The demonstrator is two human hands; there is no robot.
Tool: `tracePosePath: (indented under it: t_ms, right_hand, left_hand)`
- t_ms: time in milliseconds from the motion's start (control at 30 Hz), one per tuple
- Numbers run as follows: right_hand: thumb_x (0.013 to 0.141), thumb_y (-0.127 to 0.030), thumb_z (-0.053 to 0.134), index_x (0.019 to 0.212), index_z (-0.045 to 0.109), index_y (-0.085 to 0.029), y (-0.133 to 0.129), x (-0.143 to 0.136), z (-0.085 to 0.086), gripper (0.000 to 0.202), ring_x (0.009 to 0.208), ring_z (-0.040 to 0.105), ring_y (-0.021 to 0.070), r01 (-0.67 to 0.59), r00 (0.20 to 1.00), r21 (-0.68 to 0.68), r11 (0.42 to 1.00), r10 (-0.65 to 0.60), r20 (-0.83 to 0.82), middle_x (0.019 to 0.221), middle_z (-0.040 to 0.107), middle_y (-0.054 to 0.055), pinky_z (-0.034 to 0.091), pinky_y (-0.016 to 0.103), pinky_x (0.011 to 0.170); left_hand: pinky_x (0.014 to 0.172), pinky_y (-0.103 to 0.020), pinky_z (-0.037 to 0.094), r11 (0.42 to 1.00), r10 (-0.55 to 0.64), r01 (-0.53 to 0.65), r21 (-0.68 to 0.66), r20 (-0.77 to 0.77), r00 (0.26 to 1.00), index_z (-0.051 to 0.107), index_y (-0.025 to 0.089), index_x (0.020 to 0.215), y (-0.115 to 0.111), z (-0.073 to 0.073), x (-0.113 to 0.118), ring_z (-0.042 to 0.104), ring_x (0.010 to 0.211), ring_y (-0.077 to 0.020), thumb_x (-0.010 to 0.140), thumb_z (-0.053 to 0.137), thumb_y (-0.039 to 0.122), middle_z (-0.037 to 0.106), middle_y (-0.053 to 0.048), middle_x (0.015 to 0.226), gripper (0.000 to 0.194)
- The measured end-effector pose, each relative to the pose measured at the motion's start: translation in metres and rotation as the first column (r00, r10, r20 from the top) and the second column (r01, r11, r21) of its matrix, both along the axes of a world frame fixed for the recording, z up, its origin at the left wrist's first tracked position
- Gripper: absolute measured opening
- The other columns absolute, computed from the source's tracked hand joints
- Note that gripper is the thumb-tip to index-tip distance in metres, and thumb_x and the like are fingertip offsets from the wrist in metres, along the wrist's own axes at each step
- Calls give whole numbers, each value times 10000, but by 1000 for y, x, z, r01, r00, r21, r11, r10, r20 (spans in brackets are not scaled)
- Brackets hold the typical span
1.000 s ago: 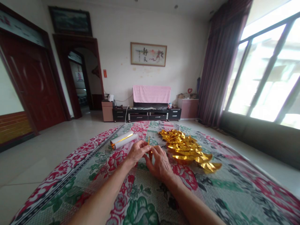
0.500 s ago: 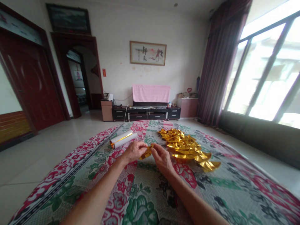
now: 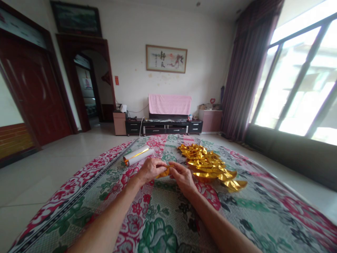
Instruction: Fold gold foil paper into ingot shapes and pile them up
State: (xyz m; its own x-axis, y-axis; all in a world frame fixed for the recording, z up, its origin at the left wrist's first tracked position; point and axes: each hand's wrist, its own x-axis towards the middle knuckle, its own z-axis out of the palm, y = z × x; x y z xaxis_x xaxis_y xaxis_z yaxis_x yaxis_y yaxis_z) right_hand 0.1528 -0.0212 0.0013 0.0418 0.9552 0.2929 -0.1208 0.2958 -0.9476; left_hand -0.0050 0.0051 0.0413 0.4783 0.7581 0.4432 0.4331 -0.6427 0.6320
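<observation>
Between my two hands is a small folded piece of gold foil paper point(image 3: 163, 173), held above the patterned cloth. My left hand point(image 3: 150, 171) pinches its left side with thumb and fingers. At its right end, my right hand point(image 3: 182, 176) grips the edge between thumb and forefinger. Part of the foil is covered by my fingers. To the right of my hands lies a pile of folded gold foil pieces point(image 3: 207, 163), boat-shaped with pointed ends. Left and beyond my left hand, a roll of paper point(image 3: 139, 156), white outside with gold showing, rests on the cloth.
A flowered cloth point(image 3: 158, 235) in pink, green and grey covers the round surface before me. Beyond it stands a low black cabinet point(image 3: 165, 130) with a pink cloth point(image 3: 170, 104) draped above. A window point(image 3: 295, 84) and curtain point(image 3: 242, 70) are at the right.
My hands stay in nearly the same place, still holding the gold foil. My right fingers have shifted slightly along its edge, and the foil shows a narrower top.
</observation>
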Motion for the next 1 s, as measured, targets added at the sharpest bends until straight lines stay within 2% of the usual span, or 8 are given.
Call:
tracePosePath:
  t_ms: [267, 533, 633, 800, 1000]
  right_hand:
    - [609, -441, 679, 884, 681, -158, -1, 0, 1, 394, 567, 564, 126, -3, 1000, -27, 1000, 4, 14, 716, 662, 28, 487, 268, 574]
    - [634, -431, 661, 857, 689, -148, -2, 2, 3, 361, 570, 553, 110, -50, 998, -35, 998, 51, 40, 686, 655, 15, 473, 254, 590]
    - [640, -427, 661, 876, 686, -163, -1, 4, 1, 355, 605, 569, 110, -76, 996, -56, 995, 78, 36, 752, 671, 16, 470, 243, 610]
    - [645, -425, 659, 874, 678, -163, 0, 6, 0, 348, 624, 583, 119, -84, 995, -79, 993, 87, 43, 735, 671, 21, 466, 234, 606]
    - [636, -454, 659, 880, 680, -166, 1, 6, -1, 379, 650, 599, 141, -105, 993, -71, 992, 108, 50, 745, 677, 34, 477, 257, 623]
  left_hand:
    - [601, -206, 438, 989, 6, 3, -145, 58, 998, 724, 177, 818, 2, -1, -5, 607, 693, -157, 693, 569, 281, 692, -31, 774, 225]
    - [604, -216, 444, 983, 9, 3, -182, 64, 998, 725, 171, 816, 2, -1, -5, 613, 699, -169, 675, 584, 292, 702, -35, 773, 233]
    - [612, -215, 444, 988, 13, -5, -157, 52, 999, 725, 176, 809, 3, -1, -5, 615, 702, -169, 671, 586, 285, 702, -31, 772, 224]
    - [618, -211, 435, 999, 3, -2, -49, 18, 1000, 726, 193, 793, 4, 0, -5, 609, 684, -157, 682, 572, 270, 697, -25, 760, 205]
    - [630, -213, 432, 997, 21, -21, -75, 6, 1000, 727, 188, 765, 6, -1, -5, 594, 665, -153, 665, 572, 278, 693, -20, 741, 206]
